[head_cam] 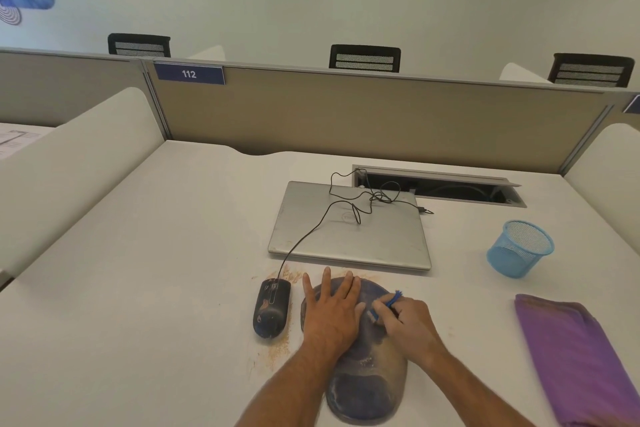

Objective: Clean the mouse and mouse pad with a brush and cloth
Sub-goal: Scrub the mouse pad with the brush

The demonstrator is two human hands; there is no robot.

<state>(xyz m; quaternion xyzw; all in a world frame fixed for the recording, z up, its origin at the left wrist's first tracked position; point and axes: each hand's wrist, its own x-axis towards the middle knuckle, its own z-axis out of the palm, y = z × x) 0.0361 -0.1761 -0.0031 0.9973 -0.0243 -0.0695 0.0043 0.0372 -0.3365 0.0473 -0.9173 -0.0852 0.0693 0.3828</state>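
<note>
Mouse pad under brushing, desk 112.
The dark blue mouse pad [367, 381], rounded with a raised wrist rest, lies dusty on the white desk [138, 288]. The left hand [332, 308] presses flat on it, fingers straight; the right hand [408, 322] pinches a small blue brush [389, 303] against its surface. The black corded mouse [272, 308] sits just left amid tan crumbs; the folded purple cloth [571, 357] lies right.

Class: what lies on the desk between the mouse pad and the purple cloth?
Nothing: the head view shows bare white desk between the mouse pad and purple cloth.
</note>
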